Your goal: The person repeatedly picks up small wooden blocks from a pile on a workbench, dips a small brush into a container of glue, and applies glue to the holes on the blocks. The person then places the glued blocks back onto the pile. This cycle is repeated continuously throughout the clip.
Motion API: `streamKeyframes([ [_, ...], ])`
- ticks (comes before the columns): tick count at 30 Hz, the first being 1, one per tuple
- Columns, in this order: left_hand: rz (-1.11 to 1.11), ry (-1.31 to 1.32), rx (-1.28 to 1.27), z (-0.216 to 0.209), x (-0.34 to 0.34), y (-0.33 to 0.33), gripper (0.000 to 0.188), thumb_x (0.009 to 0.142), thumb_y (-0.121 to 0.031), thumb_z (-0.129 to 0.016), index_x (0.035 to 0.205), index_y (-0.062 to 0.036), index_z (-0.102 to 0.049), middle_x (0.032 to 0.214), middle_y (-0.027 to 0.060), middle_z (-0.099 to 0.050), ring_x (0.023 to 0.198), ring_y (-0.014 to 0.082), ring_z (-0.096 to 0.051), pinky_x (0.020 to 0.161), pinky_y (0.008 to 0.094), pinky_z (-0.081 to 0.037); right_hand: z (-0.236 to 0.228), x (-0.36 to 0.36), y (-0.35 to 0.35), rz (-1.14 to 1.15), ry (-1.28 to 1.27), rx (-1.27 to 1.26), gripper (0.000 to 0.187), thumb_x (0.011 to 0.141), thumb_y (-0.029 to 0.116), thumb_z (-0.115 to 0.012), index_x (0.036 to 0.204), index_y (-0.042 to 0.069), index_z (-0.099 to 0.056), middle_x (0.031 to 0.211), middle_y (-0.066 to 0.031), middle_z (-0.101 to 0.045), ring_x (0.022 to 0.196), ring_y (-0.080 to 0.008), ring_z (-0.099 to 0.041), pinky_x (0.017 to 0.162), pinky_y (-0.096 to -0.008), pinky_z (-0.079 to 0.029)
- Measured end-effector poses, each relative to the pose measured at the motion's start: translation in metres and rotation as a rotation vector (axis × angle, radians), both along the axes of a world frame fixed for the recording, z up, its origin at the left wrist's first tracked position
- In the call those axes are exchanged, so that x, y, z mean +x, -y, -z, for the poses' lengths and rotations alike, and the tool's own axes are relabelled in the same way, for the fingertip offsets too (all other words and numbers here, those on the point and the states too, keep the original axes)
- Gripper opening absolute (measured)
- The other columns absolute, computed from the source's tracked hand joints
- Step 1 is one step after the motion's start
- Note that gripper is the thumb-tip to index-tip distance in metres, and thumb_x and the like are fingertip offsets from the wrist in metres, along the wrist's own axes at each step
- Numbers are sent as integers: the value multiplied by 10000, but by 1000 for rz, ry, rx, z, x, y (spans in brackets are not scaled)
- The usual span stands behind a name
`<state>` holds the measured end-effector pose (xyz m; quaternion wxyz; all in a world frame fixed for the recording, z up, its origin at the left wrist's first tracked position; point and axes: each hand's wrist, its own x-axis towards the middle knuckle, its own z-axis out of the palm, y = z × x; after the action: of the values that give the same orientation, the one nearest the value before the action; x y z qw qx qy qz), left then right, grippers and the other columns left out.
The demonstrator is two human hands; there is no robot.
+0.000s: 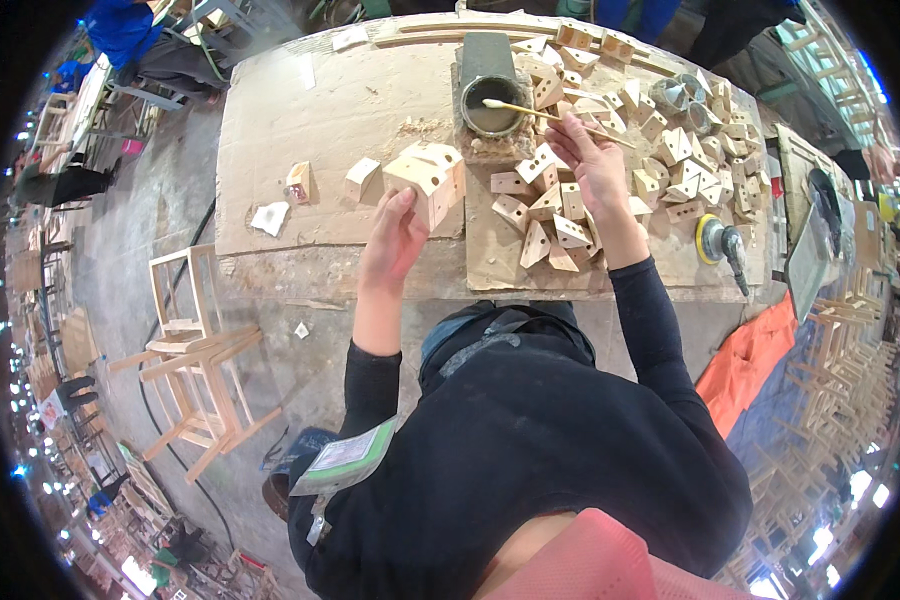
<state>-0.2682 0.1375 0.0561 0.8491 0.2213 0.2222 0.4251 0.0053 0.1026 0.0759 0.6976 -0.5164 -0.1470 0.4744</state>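
Observation:
My left hand point(392, 240) is closed around a cluster of pale wooden corner blocks point(432, 172) with drilled holes, held up above the cardboard-covered table. In my right hand point(592, 168) is a thin wooden stick point(518, 107) with a pale, swab-like tip. That tip is over the mouth of a dark round pot point(466, 118), which sits on a crusted wooden base; the frame does not show whether it touches the contents. To the left of the held blocks, a loose block point(361, 177) and another block point(299, 181) rest on the cardboard.
Many loose corner blocks point(570, 232) are heaped right of the pot. Clear plastic cups point(670, 96) stand among them. A yellow-padded sander point(711, 240) lies at the table's right side, with orange cloth point(748, 352) below. Wooden chair frames point(198, 350) stand on the floor to the left.

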Motion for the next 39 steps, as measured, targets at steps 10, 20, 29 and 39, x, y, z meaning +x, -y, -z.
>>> streamKeyframes([
  [10, 176, 262, 7, 0, 18, -10, 749, 770, -325, -653, 1376, 13, -369, 1344, 151, -489, 1244, 275, -479, 1077, 397, -376, -58, -25, 40, -140, 134, 146, 192, 927, 182, -620, 940, -10, -624, 866, -137, -690, 774, -175, -678, 704, -274, -560],
  [20, 240, 196, 148, -20, 24, -1, 973, 680, -509, -747, 1403, -9, -328, 1343, 230, -448, 1228, 365, -475, 1057, 502, -381, -69, -29, 54, -133, 234, 222, 150, 924, 133, -617, 962, -10, -591, 896, -140, -689, 808, -191, -684, 735, -292, -556],
  [29, 242, 196, 136, -21, 20, 10, 993, 666, -531, -746, 1405, -13, -333, 1350, 233, -437, 1212, 356, -486, 1038, 493, -398, -73, -31, 69, -160, 252, 289, 135, 908, 87, -628, 966, -28, -588, 945, -156, -686, 856, -205, -685, 794, -310, -561],
  [39, 185, 200, 14, -48, 31, 18, 940, 726, -528, -689, 1410, 0, -320, 1366, 229, -403, 1188, 356, -493, 1026, 466, -414, -80, -28, 87, -188, 274, 290, 96, 918, 81, -609, 945, 5, -558, 941, -141, -667, 792, -225, -686, 744, -339, -568],
])
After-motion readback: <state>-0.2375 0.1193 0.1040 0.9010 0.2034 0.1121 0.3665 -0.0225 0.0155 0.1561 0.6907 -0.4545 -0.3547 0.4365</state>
